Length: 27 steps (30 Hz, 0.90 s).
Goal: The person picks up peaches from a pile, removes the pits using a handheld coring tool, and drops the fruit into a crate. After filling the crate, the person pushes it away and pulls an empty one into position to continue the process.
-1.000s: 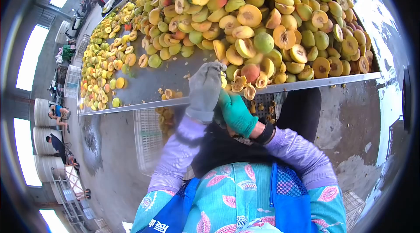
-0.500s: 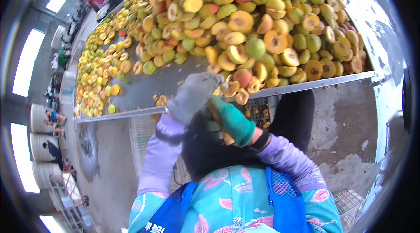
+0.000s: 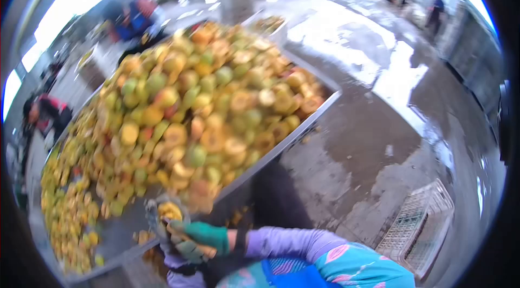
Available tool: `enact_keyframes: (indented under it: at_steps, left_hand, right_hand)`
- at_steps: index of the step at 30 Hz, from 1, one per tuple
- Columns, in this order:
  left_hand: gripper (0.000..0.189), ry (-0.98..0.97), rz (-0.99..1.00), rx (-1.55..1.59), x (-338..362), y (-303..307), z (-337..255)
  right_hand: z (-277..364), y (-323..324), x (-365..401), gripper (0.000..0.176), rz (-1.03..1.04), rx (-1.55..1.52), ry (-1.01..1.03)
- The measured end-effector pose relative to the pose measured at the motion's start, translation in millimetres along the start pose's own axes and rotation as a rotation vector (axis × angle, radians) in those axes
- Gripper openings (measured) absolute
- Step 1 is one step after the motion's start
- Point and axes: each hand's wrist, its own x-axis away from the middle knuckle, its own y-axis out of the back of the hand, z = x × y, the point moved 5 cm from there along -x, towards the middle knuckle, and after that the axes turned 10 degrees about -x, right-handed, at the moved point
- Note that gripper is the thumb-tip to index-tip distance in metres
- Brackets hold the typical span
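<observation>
My left hand [image 3: 154, 213], in a grey glove, is closed around a yellow peach half [image 3: 170, 211] with its cut side showing. Close beside it, my right hand [image 3: 207, 236], in a green glove with greyish fingers, grips a small tool with a wooden handle [image 3: 208, 252]. The tool's working end is near the peach half; blur hides its shape and whether they touch. Both hands are over the near edge of a metal table [image 3: 122, 234], next to a large heap of cut peaches [image 3: 162, 104].
A raised metal rim [image 3: 281, 144] borders the table. A white plastic crate [image 3: 417, 228] sits on the wet floor at right. One person [image 3: 46, 115] is at the left, another in blue [image 3: 132, 23] beyond the heap. A white container of fruit [image 3: 271, 27] stands behind.
The view has swung right, bringing the floor and crate further in. My left hand has come away from the heap's edge with a peach half, close to the tool in my right hand.
</observation>
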Motion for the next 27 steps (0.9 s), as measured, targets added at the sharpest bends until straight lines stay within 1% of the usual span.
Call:
enact_keyframes:
  at_steps: [1,2,3,4,5,6,7,8,9,11,13,14,15,17,18,20,21,23,24,27]
  left_hand:
    - [0.034,0.117,-0.288,0.155,11,19,-1]
    - [0.033,0.12,-0.119,0.243,23,26,-23]
    - [0.031,0.115,-0.043,0.233,26,74,-27]
    - [0.032,0.108,0.032,0.222,29,121,-31]
    - [0.029,0.074,-0.383,-0.155,44,141,-52]
    - [0.028,-0.056,-0.376,-0.68,32,224,-38]
    - [0.029,-0.21,-0.393,-1.098,40,221,-56]
    - [0.031,-0.358,-0.379,-1.501,33,205,-65]
    - [0.032,-0.504,-0.334,-1.9,19,187,-66]
    - [0.026,-0.651,-0.171,-1.857,-15,176,-38]
    - [0.025,-0.341,0.33,-2.072,-54,180,23]
    - [0.026,-0.287,0.319,-2.009,-55,147,14]
    - [0.028,-0.235,0.312,-1.946,-54,110,9]
    - [0.031,-0.621,0.593,-1.656,-57,84,62]
    - [0.03,-0.433,0.426,-1.667,-53,70,63]
    - [0.029,-0.069,0.098,-1.646,-30,43,46]
    - [0.029,-0.212,0.098,-1.562,-19,32,39]
    - [0.029,-0.487,0.101,-1.389,0,17,22]
    - [0.033,-0.596,0.159,-1.323,8,2,8]
    - [0.031,-0.75,0.138,-1.148,28,11,16]
  right_hand:
    - [-3,-1,5,0.041,-0.188,0.154,-0.03]
    - [-5,4,11,0.04,-0.282,0.342,-0.031]
    - [-4,20,18,0.041,-0.308,0.543,0.027]
    - [-4,34,21,0.039,-0.233,0.404,-0.077]
    - [4,37,38,0.034,-0.511,0.685,0.045]
    - [12,52,47,0.035,-0.754,0.898,0.073]
    - [23,52,58,0.036,-0.865,1.206,-0.011]
    - [30,33,61,0.039,-0.809,1.49,0.158]
    - [44,33,63,0.034,-0.747,1.618,0.365]
    - [67,33,73,0.027,-0.666,1.91,0.806]
    - [87,-3,80,0.026,-0.829,2.077,0.947]
    - [97,-22,84,0.026,-0.927,2.149,1.016]
    - [102,-26,86,0.025,-0.97,2.138,1.1]
    - [103,-14,76,0.013,-1.01,2.294,1.005]
    - [103,-10,73,0.01,-1.028,2.374,0.955]
    - [91,-22,57,0.016,-0.87,2.27,1.049]
    - [86,-26,50,0.021,-0.796,2.209,1.095]
    - [98,13,37,0.019,-0.876,2.193,1.023]
    - [99,16,31,0.02,-0.831,2.141,0.958]
    - [95,36,35,0.024,-0.665,2.255,0.866]
